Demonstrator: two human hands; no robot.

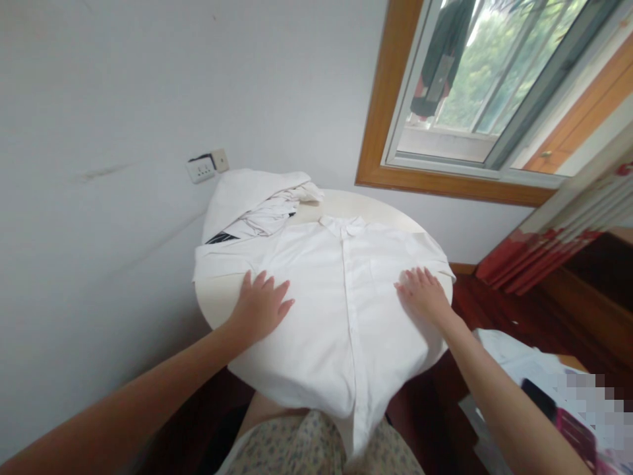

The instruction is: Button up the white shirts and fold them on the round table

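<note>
**1, nearest.** Floral-print fabric [297, 448] at the bottom edge, on the person's own lap. The shirt's hem hangs down over it.

**2.** Dark phone [541, 399], low on the right, lying on white material and well apart from the table.

**3.** White button-up shirt [341, 330], face up on a round cream table [217, 300].
- Its long axis runs straight away from the person. The hem hangs off the near rim, the button placket [350, 290] runs up the middle, and the collar [341, 226] lies at the far end.
- It covers most of the tabletop, and its right side drapes over the rim.

**4.** Left hand [260, 303], palm down with fingers spread, lying flat on the shirt's left side near its edge. It grips nothing.

**5.** Right hand [424, 293], likewise flat and unclenched on the shirt's right side, pinching no cloth.
- The two hands sit at about the same depth, one on either side of the placket and each roughly as far from it as the other (neither is plainly nearer the collar).

**6.** Heap of white clothing [257, 208] at the table's far left, touching the shirt's left shoulder. A dark striped piece [221, 237] shows under it.

**7.** Wall socket [202, 169] on the grey wall behind the heap.

**8, farthest.** Wood-framed window [383, 99], with a dark garment [440, 59] hanging outside it and greenery beyond.
</note>
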